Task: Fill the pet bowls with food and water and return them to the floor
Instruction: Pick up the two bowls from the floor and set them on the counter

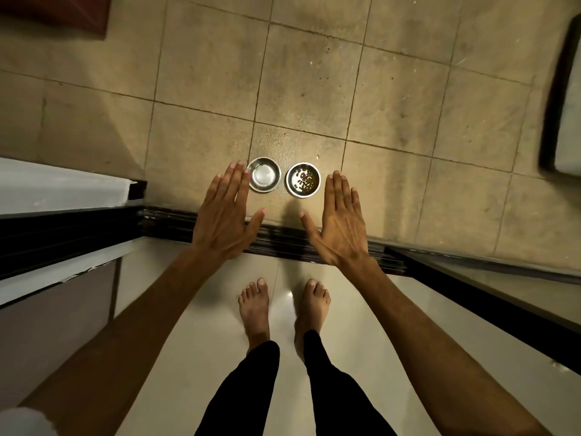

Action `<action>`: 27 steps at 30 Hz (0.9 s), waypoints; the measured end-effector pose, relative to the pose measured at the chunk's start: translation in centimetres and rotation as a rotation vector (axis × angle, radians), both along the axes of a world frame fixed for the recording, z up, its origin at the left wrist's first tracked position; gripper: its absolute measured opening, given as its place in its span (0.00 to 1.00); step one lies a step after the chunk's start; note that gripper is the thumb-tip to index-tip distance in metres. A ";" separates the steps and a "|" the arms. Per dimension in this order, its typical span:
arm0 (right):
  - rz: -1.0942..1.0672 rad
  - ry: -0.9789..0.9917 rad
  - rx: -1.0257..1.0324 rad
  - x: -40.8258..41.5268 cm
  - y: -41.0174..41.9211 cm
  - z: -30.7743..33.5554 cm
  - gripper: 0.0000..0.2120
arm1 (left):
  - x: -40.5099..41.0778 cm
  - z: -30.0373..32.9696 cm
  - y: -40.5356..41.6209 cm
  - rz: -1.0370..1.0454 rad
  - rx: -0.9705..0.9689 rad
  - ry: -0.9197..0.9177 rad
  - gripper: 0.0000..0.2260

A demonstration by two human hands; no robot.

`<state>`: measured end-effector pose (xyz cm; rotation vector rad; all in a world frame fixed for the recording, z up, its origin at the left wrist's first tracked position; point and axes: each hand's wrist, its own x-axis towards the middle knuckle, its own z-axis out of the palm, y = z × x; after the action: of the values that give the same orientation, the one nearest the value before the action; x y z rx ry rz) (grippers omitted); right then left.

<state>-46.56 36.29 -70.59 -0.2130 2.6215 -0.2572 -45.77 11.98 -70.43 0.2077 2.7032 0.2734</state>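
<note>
Worn beige floor tiles [314, 89], matte and speckled with dark grout lines, lie past a dark ribbed door track [283, 240]; nearer, the floor is glossy pale tile [195, 309]. Both hands hover palm-down, fingers straight and close together, thumbs spread inward, holding nothing. From this view the left hand [224, 215] overlaps the near rim of the water bowl [264, 174], a small round steel dish, shiny inside, though real contact cannot be told. The right hand [338, 221] sits just beside the food bowl [303, 180], a matching steel round holding brown kibble [305, 180]. Both bowls stand side by side on the beige tiles, apart from each other. Bare feet [256, 309] stand on the glossy tile below. No writing is legible.
</note>
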 end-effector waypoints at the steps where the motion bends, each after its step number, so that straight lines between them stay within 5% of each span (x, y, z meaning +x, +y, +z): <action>1: 0.002 -0.005 0.002 0.0 0.0 -1.3 0.43 | 0.0 -1.2 -0.1 -0.002 -0.006 -0.009 0.36; 14: -0.004 -0.067 0.044 -1.6 1.5 -13.4 0.42 | -0.4 -12.5 0.9 -0.018 0.011 -0.078 0.36; 27: -0.399 0.024 -0.154 -4.1 2.2 -21.0 0.20 | -2.1 -21.5 2.0 0.788 0.295 -0.154 0.22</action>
<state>-50.69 38.48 -91.59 0.2620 2.6499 -0.5946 -47.87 13.98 -91.95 -0.7792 2.4497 0.8690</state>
